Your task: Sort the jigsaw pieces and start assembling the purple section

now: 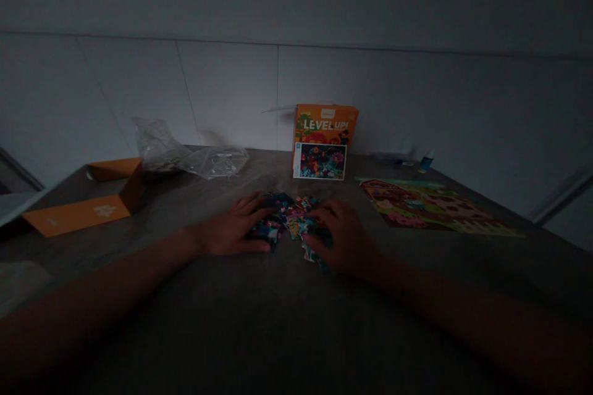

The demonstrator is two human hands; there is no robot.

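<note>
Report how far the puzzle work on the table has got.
Done: a finished puzzle lies flat at the right, and emptied plastic bags sit by the open orange lid. In hand: the left hand and right hand rest on a heap of loose pieces before the upright box. Left: that heap shows no joined picture; the dim light hides detail.
</note>
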